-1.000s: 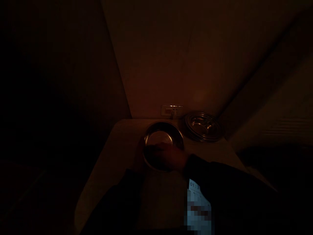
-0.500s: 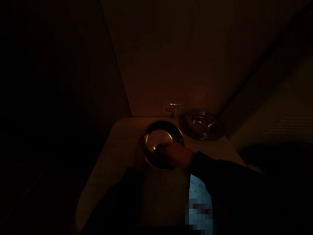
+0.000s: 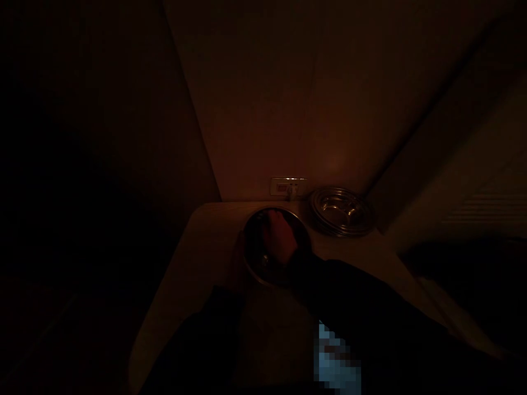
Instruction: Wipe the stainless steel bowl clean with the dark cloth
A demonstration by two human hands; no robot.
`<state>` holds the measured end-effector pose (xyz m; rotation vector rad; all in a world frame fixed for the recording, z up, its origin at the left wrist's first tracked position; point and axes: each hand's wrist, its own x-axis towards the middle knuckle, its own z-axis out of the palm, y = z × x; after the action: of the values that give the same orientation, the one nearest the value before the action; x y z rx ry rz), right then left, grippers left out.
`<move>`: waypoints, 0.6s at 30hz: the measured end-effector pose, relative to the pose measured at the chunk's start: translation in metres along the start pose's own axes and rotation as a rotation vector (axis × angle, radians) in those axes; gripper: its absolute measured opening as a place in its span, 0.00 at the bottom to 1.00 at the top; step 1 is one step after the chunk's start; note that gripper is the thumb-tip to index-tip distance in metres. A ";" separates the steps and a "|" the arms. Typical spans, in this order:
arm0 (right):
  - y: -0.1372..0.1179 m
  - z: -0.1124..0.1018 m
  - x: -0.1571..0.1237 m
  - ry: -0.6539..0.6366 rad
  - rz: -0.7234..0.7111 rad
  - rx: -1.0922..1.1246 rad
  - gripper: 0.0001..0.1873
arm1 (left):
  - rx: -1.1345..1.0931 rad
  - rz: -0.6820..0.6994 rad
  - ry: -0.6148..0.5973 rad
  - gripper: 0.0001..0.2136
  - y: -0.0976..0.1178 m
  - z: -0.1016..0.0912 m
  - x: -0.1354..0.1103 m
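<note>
A round metal bowl (image 3: 300,224) stands on the table, its inside mostly in shadow. At the bowl's left side my left hand (image 3: 236,260) is very dim; it seems to steady the rim, with the fingers curled against it. My right hand (image 3: 280,238) reaches down into the bowl near the far inner wall. Its fingers are bent together, and a dark shape lies by them that is too dim to name.
Stacked metal divided plates (image 3: 341,213) lie to the right of the bowl. Behind, a wall socket (image 3: 288,187) has a plug in it. A lit phone screen (image 3: 337,359) glows below my right forearm. The pale table (image 3: 197,230) has rounded corners.
My right hand has moved from the bowl's lower middle up toward its far inner wall. The bowl's inside has become darker. My left hand stays at the rim.
</note>
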<state>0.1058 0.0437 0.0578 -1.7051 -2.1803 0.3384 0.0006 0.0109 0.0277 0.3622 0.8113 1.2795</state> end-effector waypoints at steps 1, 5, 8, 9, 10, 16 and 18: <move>-0.007 0.005 0.000 0.008 -0.008 0.043 0.16 | -0.017 -0.030 0.007 0.21 0.002 -0.001 0.000; -0.020 0.012 -0.011 -0.075 -0.216 0.204 0.16 | -0.023 0.002 0.033 0.22 0.006 -0.010 0.003; -0.016 0.007 -0.016 -0.073 -0.263 0.329 0.15 | 0.000 0.011 0.034 0.23 0.004 -0.011 0.003; -0.014 0.005 -0.013 -0.027 -0.204 0.348 0.14 | 0.003 0.011 0.025 0.23 0.003 -0.010 0.002; -0.014 0.003 -0.009 0.034 -0.121 0.348 0.15 | 0.010 0.003 0.007 0.24 0.001 -0.009 0.001; -0.022 -0.006 0.015 0.187 0.081 0.283 0.21 | 0.122 0.037 -0.095 0.27 -0.004 -0.005 0.007; -0.027 -0.007 0.011 0.122 -0.009 0.286 0.18 | 0.165 0.145 -0.045 0.24 -0.003 -0.006 0.014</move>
<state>0.0820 0.0473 0.0764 -1.5178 -1.9463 0.5037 -0.0006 0.0219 0.0171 0.5890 0.8669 1.3378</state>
